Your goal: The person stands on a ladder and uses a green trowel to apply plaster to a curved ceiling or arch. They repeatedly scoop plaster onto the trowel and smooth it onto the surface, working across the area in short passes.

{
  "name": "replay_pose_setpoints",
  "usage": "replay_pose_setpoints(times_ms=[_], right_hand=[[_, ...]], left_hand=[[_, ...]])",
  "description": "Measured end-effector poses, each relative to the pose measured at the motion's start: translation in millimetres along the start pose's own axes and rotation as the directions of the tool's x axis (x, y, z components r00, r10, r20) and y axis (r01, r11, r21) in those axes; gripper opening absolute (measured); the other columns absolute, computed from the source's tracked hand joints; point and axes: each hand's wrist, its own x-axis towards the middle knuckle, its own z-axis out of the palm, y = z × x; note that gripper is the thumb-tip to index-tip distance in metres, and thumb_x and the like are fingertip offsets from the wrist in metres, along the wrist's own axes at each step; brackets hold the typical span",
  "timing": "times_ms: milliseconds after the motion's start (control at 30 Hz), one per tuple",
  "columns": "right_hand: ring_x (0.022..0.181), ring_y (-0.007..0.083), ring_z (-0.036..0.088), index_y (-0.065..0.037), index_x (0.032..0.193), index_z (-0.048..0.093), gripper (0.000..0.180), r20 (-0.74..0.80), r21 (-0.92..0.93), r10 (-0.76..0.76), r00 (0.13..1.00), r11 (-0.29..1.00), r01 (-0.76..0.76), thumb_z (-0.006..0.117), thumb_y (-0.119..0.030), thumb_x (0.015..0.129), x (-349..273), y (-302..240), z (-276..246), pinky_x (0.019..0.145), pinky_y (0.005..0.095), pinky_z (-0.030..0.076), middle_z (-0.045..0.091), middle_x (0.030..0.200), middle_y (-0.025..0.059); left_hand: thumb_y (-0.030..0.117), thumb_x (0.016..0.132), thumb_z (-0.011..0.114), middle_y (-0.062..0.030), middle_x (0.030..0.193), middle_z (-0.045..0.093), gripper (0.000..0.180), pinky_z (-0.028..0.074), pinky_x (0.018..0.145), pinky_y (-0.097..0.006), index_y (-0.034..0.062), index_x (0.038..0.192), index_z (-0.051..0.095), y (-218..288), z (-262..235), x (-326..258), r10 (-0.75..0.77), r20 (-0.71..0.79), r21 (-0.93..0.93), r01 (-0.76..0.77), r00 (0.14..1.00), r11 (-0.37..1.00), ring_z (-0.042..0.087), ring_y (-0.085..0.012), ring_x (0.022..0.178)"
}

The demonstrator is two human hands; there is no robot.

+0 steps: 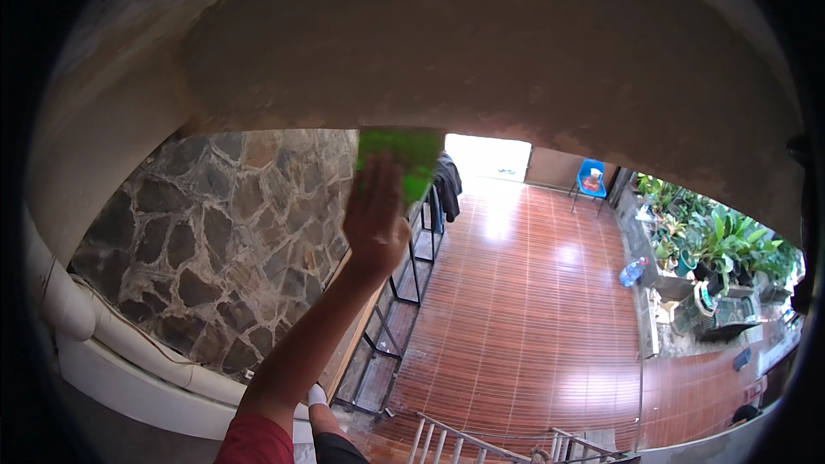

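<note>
My left hand (378, 215) reaches up from the lower left on a bare forearm, with a red sleeve (258, 440) at its base. It holds a bright green, flat, rectangular pad (423, 155), with the fingers laid along its face. Hand and pad are slightly blurred, so the exact grip is unclear. The pad's upper edge meets the lower edge of a rough brown-grey plastered surface (481, 43) that spans the top of the view. My right hand does not show.
Far below lies a reddish-brown tiled floor (524, 309). A stone-clad wall (215, 241) fills the left, above a thick pale pipe (146, 339). Ladder rails (468, 440) show at the bottom. Beyond are a black metal frame (404, 292), a blue chair (591, 179) and potted plants (722, 236).
</note>
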Motion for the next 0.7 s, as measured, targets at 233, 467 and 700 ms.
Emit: replay_pose_setpoints(times_ms=[233, 467, 700], right_hand=[[0.048, 0.0068, 0.041, -0.003, 0.110, 0.052, 0.029, 0.003, -0.011, -0.001, 1.000, 1.000, 0.001, 0.056, -0.021, 0.089, -5, 2, -4, 0.042, 0.0213, 0.033, 0.059, 0.084, 0.0077], [0.048, 0.0071, 0.042, -0.003, 0.111, 0.052, 0.029, -0.004, -0.001, 0.001, 1.000, 1.000, -0.001, 0.056, -0.021, 0.089, -4, 2, -6, 0.042, 0.0213, 0.034, 0.060, 0.085, 0.0083], [0.048, 0.0073, 0.043, -0.003, 0.111, 0.053, 0.029, 0.004, -0.003, 0.001, 1.000, 1.000, -0.001, 0.056, -0.022, 0.089, -3, 4, -10, 0.043, 0.0214, 0.034, 0.060, 0.086, 0.0090]], left_hand=[[-0.013, 0.064, 0.054, -0.0223, 0.128, 0.052, 0.065, 0.043, 0.102, -0.045, -0.0024, 0.128, 0.049, -22, 29, 98, 0.036, -0.270, 0.140, 0.003, 0.962, 0.990, 0.050, -0.0386, 0.119], [0.012, 0.084, 0.054, -0.0237, 0.134, 0.045, 0.044, 0.036, 0.104, -0.051, -0.0032, 0.124, 0.051, 5, 62, 101, 0.089, 0.088, 0.264, -0.110, 0.992, 0.958, 0.043, -0.0392, 0.125], [-0.008, 0.069, 0.057, -0.0208, 0.137, 0.045, 0.059, 0.035, 0.106, -0.048, -0.0024, 0.127, 0.049, 10, 15, 1, 0.092, 0.281, 0.020, -0.102, 0.955, 0.995, 0.042, -0.0376, 0.127]])
